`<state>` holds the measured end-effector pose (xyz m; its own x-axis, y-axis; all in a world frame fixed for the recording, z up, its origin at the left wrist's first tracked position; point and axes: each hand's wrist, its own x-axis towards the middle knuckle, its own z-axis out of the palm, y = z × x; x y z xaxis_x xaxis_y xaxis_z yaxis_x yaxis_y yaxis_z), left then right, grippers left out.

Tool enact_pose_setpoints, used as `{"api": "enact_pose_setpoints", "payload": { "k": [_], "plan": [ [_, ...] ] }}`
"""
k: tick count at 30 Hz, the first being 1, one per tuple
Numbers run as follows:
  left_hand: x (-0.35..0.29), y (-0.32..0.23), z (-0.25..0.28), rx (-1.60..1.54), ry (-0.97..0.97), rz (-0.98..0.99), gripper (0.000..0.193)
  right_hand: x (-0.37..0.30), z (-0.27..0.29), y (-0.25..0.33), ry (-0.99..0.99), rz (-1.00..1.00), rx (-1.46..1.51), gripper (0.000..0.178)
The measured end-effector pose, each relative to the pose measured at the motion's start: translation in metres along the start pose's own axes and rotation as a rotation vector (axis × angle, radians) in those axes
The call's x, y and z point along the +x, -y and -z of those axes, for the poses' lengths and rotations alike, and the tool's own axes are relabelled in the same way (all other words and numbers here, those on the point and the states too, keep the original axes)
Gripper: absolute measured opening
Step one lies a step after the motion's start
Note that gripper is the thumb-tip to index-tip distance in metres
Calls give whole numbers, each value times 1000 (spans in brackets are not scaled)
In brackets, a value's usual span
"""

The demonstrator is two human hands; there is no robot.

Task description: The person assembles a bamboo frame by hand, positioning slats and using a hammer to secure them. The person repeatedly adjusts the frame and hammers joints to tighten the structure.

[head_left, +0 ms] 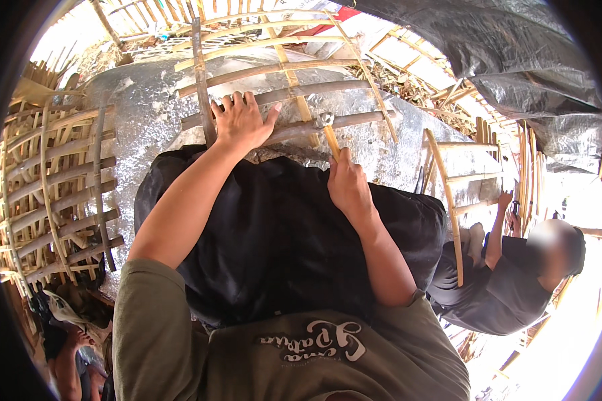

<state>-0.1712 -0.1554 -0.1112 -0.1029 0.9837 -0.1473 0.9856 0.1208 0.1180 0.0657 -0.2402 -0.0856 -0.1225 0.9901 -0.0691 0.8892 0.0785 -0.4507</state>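
Single head-worn fisheye view, looking down and forward from above, near the slatted frame [291, 77]

We see wood in the frame [287, 67], partly pale and smooth, partly greyish and rough. The hammer [328, 131] has a shiny metal head [324, 120] and matt wooden handle [332, 142]. Creased, glossy black plastic forms the tarp [522, 53]; the olive shirt [261, 374] and black trousers [281, 230] are matt cloth.
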Motion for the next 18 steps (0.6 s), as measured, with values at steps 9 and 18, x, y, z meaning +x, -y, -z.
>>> {"api": "enact_pose_setpoints", "payload": {
  "k": [9, 18],
  "plan": [
    [-2, 0, -5, -3, -2, -4, 81, -1, -4, -1, -44, 31, -10, 21],
    [1, 1, -7, 17, 42, -2, 86, 1, -11, -32, -581, 469, -311, 36]
  ]
}}
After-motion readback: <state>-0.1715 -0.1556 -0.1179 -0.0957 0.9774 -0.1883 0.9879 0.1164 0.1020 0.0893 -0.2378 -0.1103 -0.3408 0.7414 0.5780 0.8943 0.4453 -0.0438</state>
